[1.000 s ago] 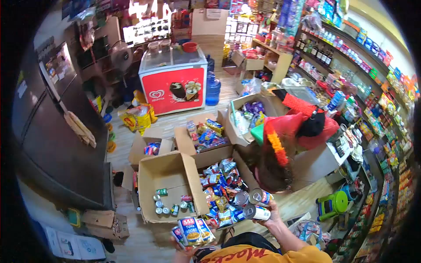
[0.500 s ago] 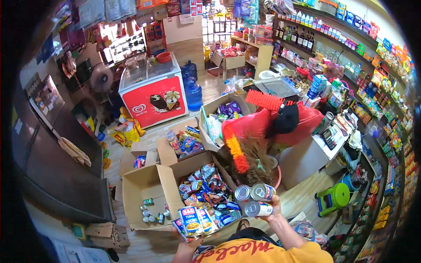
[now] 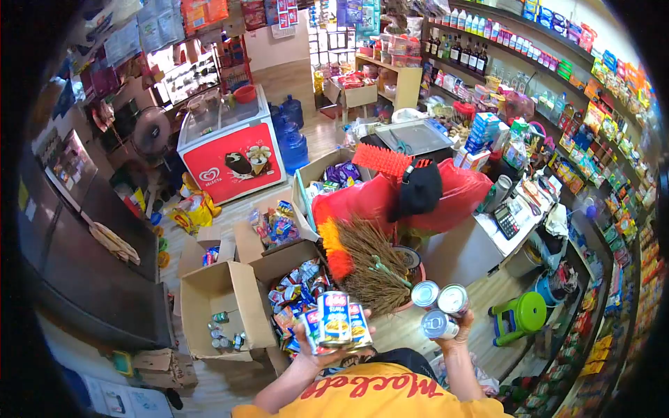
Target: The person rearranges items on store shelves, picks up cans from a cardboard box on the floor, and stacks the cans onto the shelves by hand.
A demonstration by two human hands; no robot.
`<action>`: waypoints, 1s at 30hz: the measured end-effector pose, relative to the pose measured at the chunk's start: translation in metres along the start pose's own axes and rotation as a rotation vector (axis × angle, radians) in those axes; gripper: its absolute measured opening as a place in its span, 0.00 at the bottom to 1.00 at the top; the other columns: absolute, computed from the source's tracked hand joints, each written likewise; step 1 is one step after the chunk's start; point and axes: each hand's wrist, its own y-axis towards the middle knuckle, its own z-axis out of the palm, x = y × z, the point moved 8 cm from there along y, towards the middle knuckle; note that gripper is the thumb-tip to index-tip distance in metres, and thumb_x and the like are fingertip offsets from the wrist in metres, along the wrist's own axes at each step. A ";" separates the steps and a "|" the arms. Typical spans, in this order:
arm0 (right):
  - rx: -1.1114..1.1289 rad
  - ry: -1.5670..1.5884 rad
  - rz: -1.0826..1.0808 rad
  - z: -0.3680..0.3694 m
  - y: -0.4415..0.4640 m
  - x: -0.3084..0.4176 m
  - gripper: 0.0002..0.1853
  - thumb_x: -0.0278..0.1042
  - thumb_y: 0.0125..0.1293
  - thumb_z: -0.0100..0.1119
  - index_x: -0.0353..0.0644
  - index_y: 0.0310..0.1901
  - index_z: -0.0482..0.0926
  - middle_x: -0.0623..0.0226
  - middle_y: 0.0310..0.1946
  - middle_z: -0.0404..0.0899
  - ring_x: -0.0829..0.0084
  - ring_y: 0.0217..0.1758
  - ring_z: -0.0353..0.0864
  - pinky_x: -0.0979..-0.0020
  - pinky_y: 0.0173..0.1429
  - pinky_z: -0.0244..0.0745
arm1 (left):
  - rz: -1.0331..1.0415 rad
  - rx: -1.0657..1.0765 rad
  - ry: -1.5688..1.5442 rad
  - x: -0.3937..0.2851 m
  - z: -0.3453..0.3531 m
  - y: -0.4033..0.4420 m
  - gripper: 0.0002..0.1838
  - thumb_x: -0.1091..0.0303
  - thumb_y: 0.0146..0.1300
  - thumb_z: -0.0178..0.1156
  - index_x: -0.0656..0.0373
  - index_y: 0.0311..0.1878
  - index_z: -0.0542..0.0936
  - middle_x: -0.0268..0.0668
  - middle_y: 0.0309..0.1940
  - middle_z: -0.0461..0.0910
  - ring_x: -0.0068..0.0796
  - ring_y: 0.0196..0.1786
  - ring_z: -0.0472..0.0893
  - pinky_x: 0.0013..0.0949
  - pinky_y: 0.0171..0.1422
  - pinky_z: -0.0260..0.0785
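My left hand is closed round several blue, white and yellow tuna cans, with the labels facing the camera. My right hand grips three cans from their right side, their round metal ends facing up. Below and left of the tuna cans is a cardboard box filled with snack packets. Left of it an open carton holds several small cans on its bottom. A straw broom stands between the snack box and the cans in my right hand.
Red bags and a black cap are ahead. A counter with a calculator stands right, a green stool below it. A freezer stands farther back. Stocked shelves line the right side; a dark refrigerator is left.
The view has turned to the right. Both hands keep their cans; the right-hand cans now show their round ends more fully, and the left-hand cans are raised in front of the snack box.
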 end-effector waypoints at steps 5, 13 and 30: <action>-0.067 0.031 -0.169 0.013 -0.013 0.031 0.48 0.65 0.37 0.73 0.46 0.59 0.70 0.54 0.50 0.78 0.55 0.44 0.82 0.55 0.37 0.82 | -0.106 0.011 -0.061 0.009 0.007 0.032 0.59 0.41 0.37 0.75 0.54 0.71 0.56 0.54 0.71 0.51 0.66 0.70 0.54 0.77 0.64 0.51; 0.094 0.091 -0.162 -0.026 -0.001 0.097 0.47 0.63 0.40 0.70 0.47 0.61 0.67 0.43 0.50 0.76 0.51 0.41 0.84 0.52 0.24 0.85 | -0.145 0.002 -0.054 0.049 -0.009 0.101 0.64 0.40 0.32 0.77 0.54 0.72 0.55 0.55 0.71 0.49 0.67 0.70 0.53 0.77 0.64 0.50; -0.036 0.056 -0.247 -0.117 0.064 0.250 0.41 0.58 0.39 0.75 0.44 0.55 0.74 0.59 0.47 0.79 0.58 0.43 0.82 0.56 0.37 0.85 | -0.118 0.058 -0.082 0.142 -0.024 0.240 0.64 0.40 0.34 0.76 0.57 0.72 0.54 0.52 0.71 0.52 0.65 0.69 0.57 0.76 0.64 0.51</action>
